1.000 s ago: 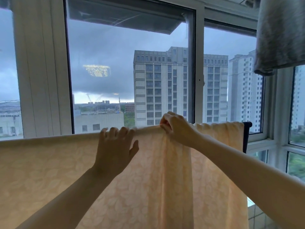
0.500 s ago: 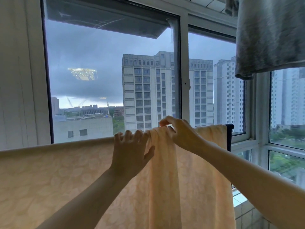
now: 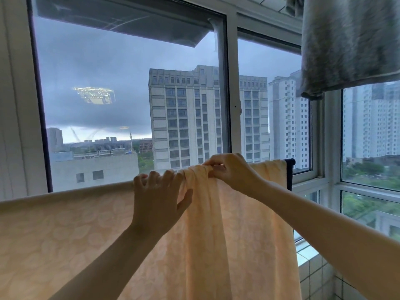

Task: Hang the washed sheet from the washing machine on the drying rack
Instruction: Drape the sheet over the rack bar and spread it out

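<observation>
Surroundings, all placed against the dark drying rack (image 3: 289, 169), of which only the right end post shows:
- White-framed window (image 3: 231, 87) directly behind the rack; tall buildings and dark sky through the glass.
- Mottled grey cloth (image 3: 350, 44) hangs high above the rack's right end, well apart from it.
- Pale tiled ledge (image 3: 311, 276) below the rack's right end.
- Nothing stands between the hands and the rack's top line.

Task item: pale peach sheet with a faint leaf pattern (image 3: 65, 234), draped over the top of the rack and hanging down its near side. It lies flat towards the rack's left end and is bunched into vertical folds at mid-rack.

Left hand (image 3: 159, 198): forearm rises from below, back of the hand to the camera. Fingers (image 3: 151, 177) curl over the sheet's top edge on the rack; thumb spread out to the side.

Right hand (image 3: 233, 172): arm reaches in from the rack's right side. Fingers and thumb pinch the gathered fabric at the rack's top, just beside the left hand.
</observation>
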Motion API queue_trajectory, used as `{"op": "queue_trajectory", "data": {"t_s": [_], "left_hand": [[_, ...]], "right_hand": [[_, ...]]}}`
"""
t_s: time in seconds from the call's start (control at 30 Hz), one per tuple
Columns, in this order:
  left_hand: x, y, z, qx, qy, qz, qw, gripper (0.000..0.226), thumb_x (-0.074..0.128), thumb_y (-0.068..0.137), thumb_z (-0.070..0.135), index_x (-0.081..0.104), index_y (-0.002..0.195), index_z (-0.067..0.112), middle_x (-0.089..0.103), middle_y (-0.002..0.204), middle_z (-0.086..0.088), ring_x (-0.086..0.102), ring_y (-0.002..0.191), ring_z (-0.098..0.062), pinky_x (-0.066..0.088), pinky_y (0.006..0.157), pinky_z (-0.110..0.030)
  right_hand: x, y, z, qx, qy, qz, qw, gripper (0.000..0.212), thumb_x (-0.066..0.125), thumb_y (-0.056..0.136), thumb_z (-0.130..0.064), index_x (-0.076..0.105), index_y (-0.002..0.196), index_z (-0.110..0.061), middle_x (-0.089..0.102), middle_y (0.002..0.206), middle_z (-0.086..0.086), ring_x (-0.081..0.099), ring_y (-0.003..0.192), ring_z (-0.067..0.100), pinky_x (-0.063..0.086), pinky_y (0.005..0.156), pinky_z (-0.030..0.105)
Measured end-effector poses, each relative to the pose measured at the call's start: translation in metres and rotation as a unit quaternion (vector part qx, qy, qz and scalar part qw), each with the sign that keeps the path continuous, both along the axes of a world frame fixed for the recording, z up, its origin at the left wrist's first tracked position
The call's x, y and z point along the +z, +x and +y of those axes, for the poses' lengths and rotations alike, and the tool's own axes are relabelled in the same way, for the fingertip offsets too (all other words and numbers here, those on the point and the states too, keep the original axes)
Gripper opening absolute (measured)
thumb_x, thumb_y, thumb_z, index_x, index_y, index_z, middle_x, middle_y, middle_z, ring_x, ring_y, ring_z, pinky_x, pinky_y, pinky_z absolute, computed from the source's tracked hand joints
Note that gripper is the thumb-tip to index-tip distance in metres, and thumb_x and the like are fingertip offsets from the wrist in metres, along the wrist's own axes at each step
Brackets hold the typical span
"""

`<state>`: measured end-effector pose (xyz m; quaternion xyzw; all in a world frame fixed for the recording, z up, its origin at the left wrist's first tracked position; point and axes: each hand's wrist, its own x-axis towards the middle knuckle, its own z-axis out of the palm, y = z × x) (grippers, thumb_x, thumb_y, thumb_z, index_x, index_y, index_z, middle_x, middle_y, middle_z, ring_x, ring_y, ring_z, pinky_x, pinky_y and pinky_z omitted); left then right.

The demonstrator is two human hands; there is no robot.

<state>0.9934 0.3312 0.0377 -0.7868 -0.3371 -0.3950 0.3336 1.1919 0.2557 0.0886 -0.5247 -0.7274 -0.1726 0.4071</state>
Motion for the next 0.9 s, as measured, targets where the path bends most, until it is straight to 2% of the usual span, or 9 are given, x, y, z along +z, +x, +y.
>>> {"op": "queue_trajectory", "data": {"t_s": [0.1, 0.27, 0.4, 0.47, 0.53, 0.6, 0.73, 0.8, 0.9], "left_hand": [[-0.002, 0.000, 0.003, -0.003, 0.010, -0.006, 1.000, 0.047, 0.036, 0.092, 0.056, 0.060, 0.107, 0.019, 0.067, 0.100, -0.002, 0.061, 0.084, -0.029, 0.040, 0.081, -0.045], [-0.002, 0.005, 0.004, 0.002, 0.018, -0.015, 1.000, 0.045, 0.035, 0.092, 0.055, 0.060, 0.104, 0.019, 0.066, 0.098, -0.001, 0.060, 0.083, -0.028, 0.040, 0.080, -0.045], [-0.002, 0.008, 0.000, 0.000, 0.034, -0.031, 0.999, 0.042, 0.037, 0.092, 0.052, 0.059, 0.106, 0.019, 0.067, 0.096, -0.001, 0.060, 0.080, -0.028, 0.039, 0.080, -0.044], [-0.003, 0.007, 0.001, 0.002, 0.042, -0.035, 0.998, 0.040, 0.038, 0.093, 0.050, 0.059, 0.107, 0.020, 0.066, 0.094, -0.001, 0.059, 0.079, -0.028, 0.039, 0.079, -0.044], [-0.004, 0.006, 0.001, 0.008, 0.047, -0.037, 0.998, 0.038, 0.038, 0.094, 0.049, 0.059, 0.107, 0.020, 0.066, 0.093, -0.001, 0.059, 0.078, -0.028, 0.039, 0.079, -0.044], [-0.004, 0.007, 0.000, 0.023, 0.046, -0.038, 0.998, 0.039, 0.037, 0.094, 0.049, 0.061, 0.105, 0.020, 0.066, 0.093, -0.001, 0.059, 0.077, -0.027, 0.039, 0.079, -0.043], [-0.002, 0.013, -0.004, 0.054, 0.034, -0.052, 0.997, 0.038, 0.038, 0.092, 0.049, 0.063, 0.096, 0.020, 0.066, 0.087, 0.001, 0.058, 0.075, -0.026, 0.038, 0.079, -0.042], [-0.002, 0.016, -0.006, 0.067, 0.034, -0.061, 0.995, 0.036, 0.038, 0.092, 0.048, 0.063, 0.094, 0.021, 0.065, 0.083, 0.002, 0.058, 0.073, -0.026, 0.037, 0.079, -0.042], [-0.001, 0.018, -0.008, 0.072, 0.040, -0.072, 0.994, 0.034, 0.040, 0.092, 0.047, 0.063, 0.094, 0.022, 0.065, 0.081, 0.002, 0.058, 0.072, -0.026, 0.037, 0.079, -0.042]], "right_hand": [[0.001, 0.002, 0.004, -0.009, 0.017, 0.026, 0.999, 0.015, 0.070, 0.085, -0.013, 0.074, 0.100, -0.011, 0.074, 0.094, -0.004, 0.065, 0.083, -0.004, 0.045, 0.081, 0.005], [0.006, 0.007, 0.014, -0.050, 0.047, 0.001, 0.998, 0.016, 0.061, 0.090, -0.006, 0.073, 0.100, -0.008, 0.074, 0.096, 0.001, 0.067, 0.087, 0.007, 0.042, 0.081, 0.000], [0.024, 0.032, 0.016, -0.094, 0.059, -0.010, 0.994, 0.017, 0.053, 0.095, -0.005, 0.070, 0.095, -0.006, 0.071, 0.087, 0.005, 0.066, 0.076, 0.013, 0.051, 0.072, 0.013], [0.036, 0.062, 0.014, -0.145, 0.076, 0.022, 0.986, 0.018, 0.049, 0.097, -0.004, 0.067, 0.098, -0.004, 0.069, 0.090, 0.008, 0.063, 0.076, 0.014, 0.047, 0.068, 0.012], [0.039, 0.096, 0.010, -0.188, 0.070, 0.040, 0.979, 0.019, 0.047, 0.098, -0.004, 0.066, 0.099, -0.001, 0.069, 0.094, 0.013, 0.061, 0.078, 0.015, 0.048, 0.076, 0.017], [0.035, 0.120, 0.007, -0.211, 0.022, 0.024, 0.977, 0.019, 0.047, 0.097, -0.003, 0.066, 0.098, -0.002, 0.069, 0.096, 0.014, 0.062, 0.082, 0.016, 0.049, 0.080, 0.023], [0.024, 0.131, 0.002, -0.174, -0.058, -0.042, 0.982, 0.017, 0.054, 0.094, -0.007, 0.069, 0.100, -0.008, 0.070, 0.101, 0.008, 0.065, 0.088, 0.014, 0.051, 0.086, 0.025], [0.025, 0.126, -0.002, -0.134, -0.053, -0.049, 0.988, 0.017, 0.056, 0.093, -0.010, 0.069, 0.104, -0.009, 0.071, 0.104, 0.006, 0.064, 0.084, 0.009, 0.052, 0.086, 0.021], [0.024, 0.111, -0.003, -0.055, -0.056, -0.045, 0.996, 0.025, 0.059, 0.093, -0.013, 0.064, 0.116, -0.009, 0.068, 0.117, 0.004, 0.065, 0.101, 0.012, 0.046, 0.085, 0.009]]}}
